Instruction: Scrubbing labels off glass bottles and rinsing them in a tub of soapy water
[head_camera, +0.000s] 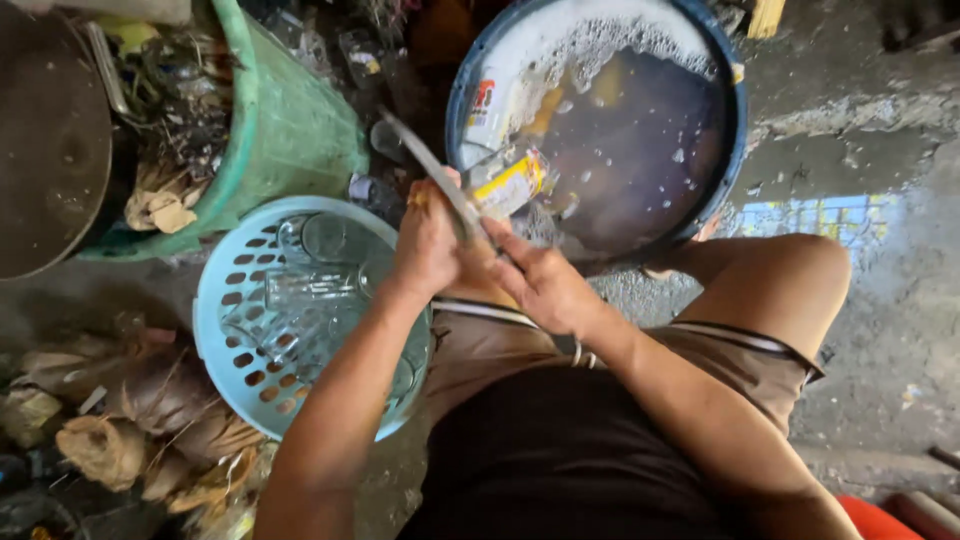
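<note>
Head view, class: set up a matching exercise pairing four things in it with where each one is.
Things:
1. Knife
2. Clear glasses
3. Soapy water
4. Dry husks

Places:
A. In the dark blue basin
B. On the ground, lower left
C. In the hands, left hand and right hand
D. In the light blue basket

Pairs: 1-C, 2-D, 3-A, 4-B

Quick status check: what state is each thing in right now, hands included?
Bottle: held over the tub, label partly on.
Knife: blade against the bottle.
Left hand: gripping.
Right hand: gripping.
Tub: full of dark, sudsy water.
Basket: holds clear glassware.
Green bin: stuffed with scraps.
</note>
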